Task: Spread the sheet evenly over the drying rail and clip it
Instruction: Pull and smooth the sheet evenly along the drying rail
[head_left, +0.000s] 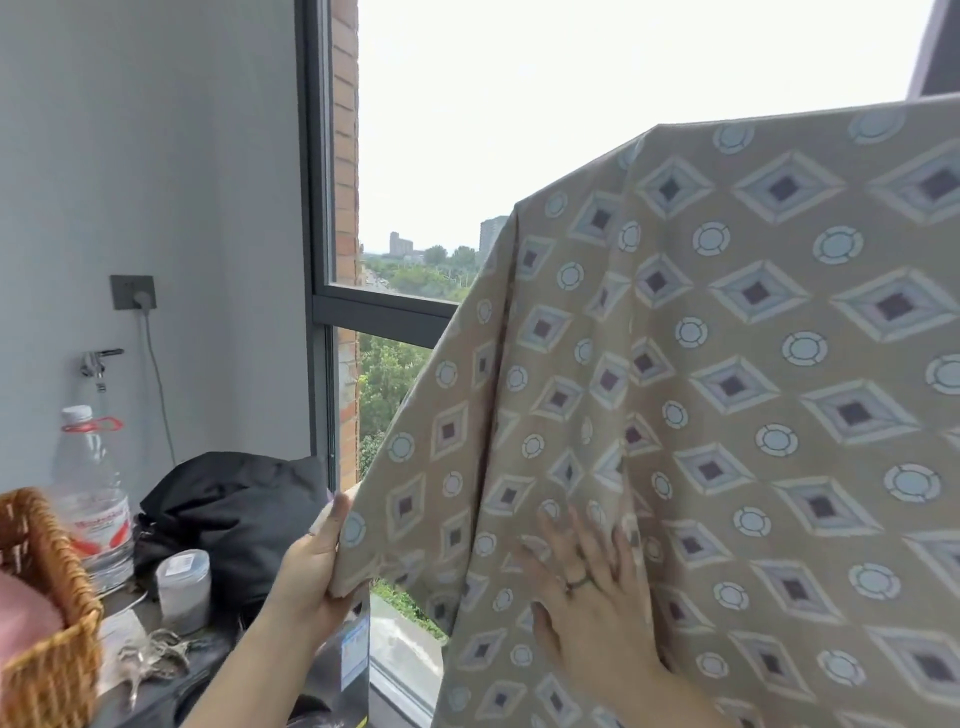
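Sheet (753, 364), tan with a print of grey-blue diamonds and pale rings, hangs in front of me at the right of the room. It is draped from a straight fold line high up and falls in soft folds towards the floor. Whatever bears it along that top line is covered by the cloth, so I cannot see it.

The person's left hand (317, 566) grips the sheet's left edge low down, with the thumb lying up the near face and the fingers curled round behind the hem. The right hand (587, 597) lies flat against the front of the cloth, just to the right of that edge, with its fingers spread wide and pointing up. A dark ring (577, 583) sits on one finger.

Behind the sheet a tall window (467, 130) looks out on trees and distant towers. To the left, below a wall socket (132, 292) and a tap (98, 360), stand a clear water bottle (91, 493), a small lidded jar (183, 582) and a black bag (234, 514). A wicker basket (47, 623) is at the near left, with a bunch of keys (150, 654) beside it.
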